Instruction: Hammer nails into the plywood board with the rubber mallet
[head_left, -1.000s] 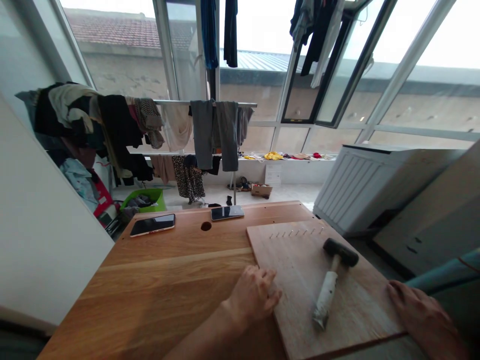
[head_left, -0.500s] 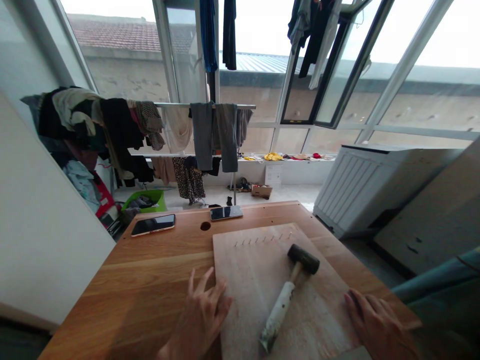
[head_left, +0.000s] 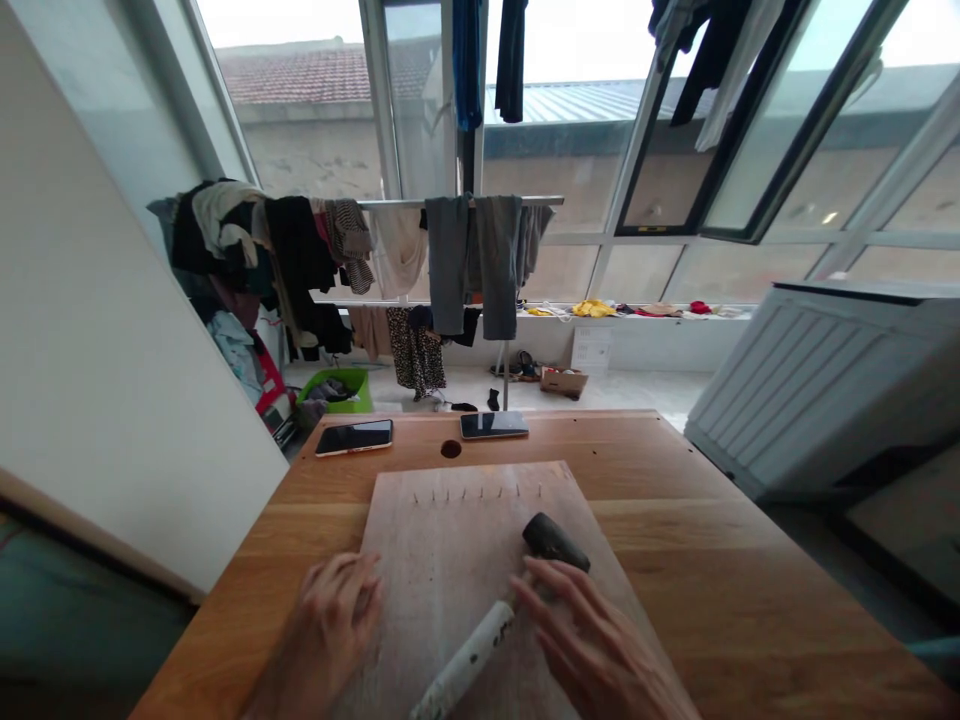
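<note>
A pale wooden board (head_left: 420, 570) lies on the table, with a row of several thin nails (head_left: 481, 492) standing near its far edge. On the board rests a hammer (head_left: 469, 655) with a black head and a white-wrapped handle, slanting down to the left. My left hand (head_left: 334, 610) is at the board's left edge, fingers bent together against it. Over the hammer's neck, just below the head, my right hand (head_left: 589, 635) has its fingers stretched out and slightly apart, and the fingertips seem to touch the handle. The right thumb is hidden.
Two phones, one on the left (head_left: 354, 437) and one nearer the middle (head_left: 494, 425), lie at the table's (head_left: 705, 560) far edge, beside a round hole. Beyond are a drying rack with clothes (head_left: 499, 265), a green basket (head_left: 360, 392) and a white cabinet (head_left: 810, 380) at right.
The board has turned and now sits straighter, further left on the table, the hammer with it. My right hand has left the board's right edge for the hammer. The view has swung left.
</note>
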